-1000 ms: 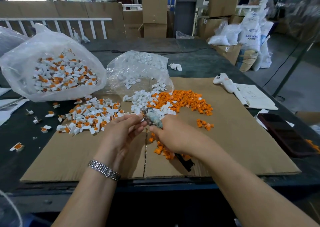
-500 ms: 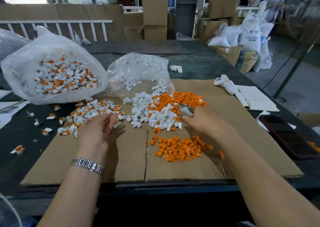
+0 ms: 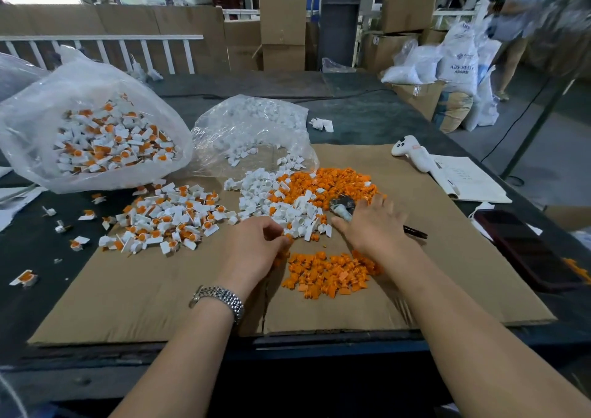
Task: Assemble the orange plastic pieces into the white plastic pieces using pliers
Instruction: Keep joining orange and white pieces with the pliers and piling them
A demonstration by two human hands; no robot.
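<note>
Left hand: fingers curled down at the near edge of the white pieces, fingertips at the gap between that pile and the near heap of orange pieces. Cannot tell whether it pinches a piece. Metal watch on the wrist.

Right hand: fingers spread, palm down, lying over the pliers. Grey head of the pliers sticks out past the thumb side; dark handle tip shows on the other side of the hand. Grip not clear, fingers look straight.

Second, larger spread of orange pieces lies beyond the right hand, touching the white pile. Assembled white-and-orange pieces are scattered to the left, partly off the cardboard sheet onto the dark desk.

Clear bag at far left holds more assembled pieces. Second clear bag behind the piles holds white pieces. At right: white handheld device, open notebook, dark phone.
</note>
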